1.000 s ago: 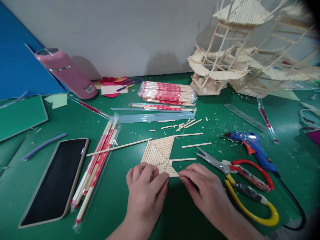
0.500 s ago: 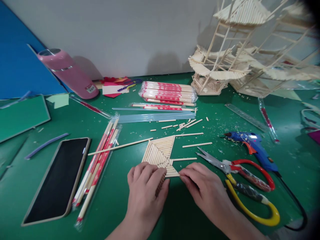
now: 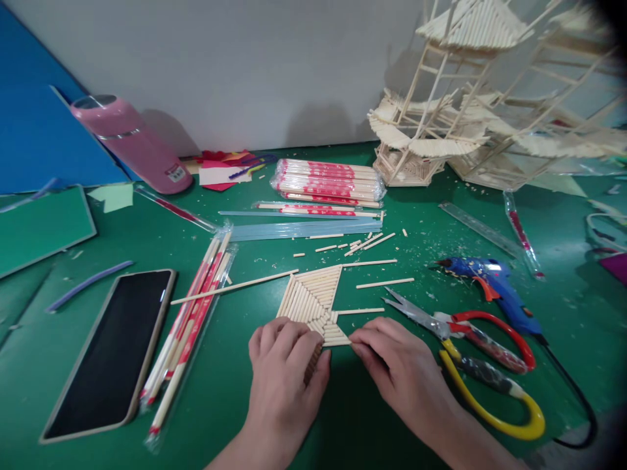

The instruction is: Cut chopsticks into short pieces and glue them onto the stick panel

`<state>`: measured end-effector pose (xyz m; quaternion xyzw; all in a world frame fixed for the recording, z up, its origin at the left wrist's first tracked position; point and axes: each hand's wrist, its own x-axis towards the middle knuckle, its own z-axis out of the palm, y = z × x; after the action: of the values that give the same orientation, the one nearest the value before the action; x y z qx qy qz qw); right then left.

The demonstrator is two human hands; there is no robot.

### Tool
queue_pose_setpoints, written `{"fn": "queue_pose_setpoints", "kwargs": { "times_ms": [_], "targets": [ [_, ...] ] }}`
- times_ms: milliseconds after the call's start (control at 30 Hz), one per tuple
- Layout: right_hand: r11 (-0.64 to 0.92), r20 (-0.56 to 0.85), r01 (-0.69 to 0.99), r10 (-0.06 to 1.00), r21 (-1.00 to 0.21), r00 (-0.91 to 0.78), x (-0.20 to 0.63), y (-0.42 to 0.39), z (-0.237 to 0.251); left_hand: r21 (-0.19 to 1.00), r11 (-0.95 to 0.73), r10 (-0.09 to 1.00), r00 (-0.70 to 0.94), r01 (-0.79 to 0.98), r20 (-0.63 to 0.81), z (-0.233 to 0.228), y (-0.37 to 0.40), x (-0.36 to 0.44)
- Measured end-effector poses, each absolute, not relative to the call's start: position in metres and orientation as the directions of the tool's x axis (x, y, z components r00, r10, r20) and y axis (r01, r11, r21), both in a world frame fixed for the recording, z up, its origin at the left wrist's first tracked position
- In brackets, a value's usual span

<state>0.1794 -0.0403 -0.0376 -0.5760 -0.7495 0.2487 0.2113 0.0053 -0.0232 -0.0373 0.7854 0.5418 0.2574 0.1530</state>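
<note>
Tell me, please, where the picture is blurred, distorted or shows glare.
Head view: sharp around both hands and the stick panel; the stick tower at the upper right is soft and stretched; faint glare lies on the green table; the top right corner is dark.

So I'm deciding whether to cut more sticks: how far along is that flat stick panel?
Done: most of the stick panel is laid in angled rows. In hand: the left hand and right hand press its near edge. Left: loose cut sticks and a wrapped chopstick bundle lie unused.
</note>
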Motion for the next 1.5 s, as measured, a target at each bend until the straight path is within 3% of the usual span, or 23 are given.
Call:
{"fn": "queue_pose_setpoints", "kwargs": {
  "times_ms": [600, 867, 1200, 1400, 1500],
  "targets": [
    [0.221, 0.031, 0.753, 0.966, -0.620, -0.258, 0.178, -0.040, -0.037, 0.504, -0.418, 0.907, 0.314, 0.756, 0.282, -0.039, -0.021, 0.002],
    [0.267, -0.003, 0.745, 0.941, -0.611, -0.339, 0.184, -0.036, -0.035, 0.531, -0.377, 0.926, 0.291, 0.759, 0.241, -0.031, -0.025, 0.005],
    [0.325, -0.102, 0.732, 0.876, -0.599, -0.472, 0.187, -0.059, -0.021, 0.568, -0.435, 0.896, 0.277, 0.699, 0.346, -0.031, -0.023, -0.004],
    [0.383, -0.094, 0.749, 0.857, -0.541, -0.506, 0.187, -0.064, -0.030, 0.519, -0.392, 0.906, 0.221, 0.760, 0.362, -0.031, -0.020, -0.011],
    [0.422, -0.079, 0.736, 0.839, -0.529, -0.538, 0.188, -0.063, -0.035, 0.358, -0.389, 0.892, 0.251, 0.848, 0.375, -0.026, -0.011, -0.022]
  ]
}}
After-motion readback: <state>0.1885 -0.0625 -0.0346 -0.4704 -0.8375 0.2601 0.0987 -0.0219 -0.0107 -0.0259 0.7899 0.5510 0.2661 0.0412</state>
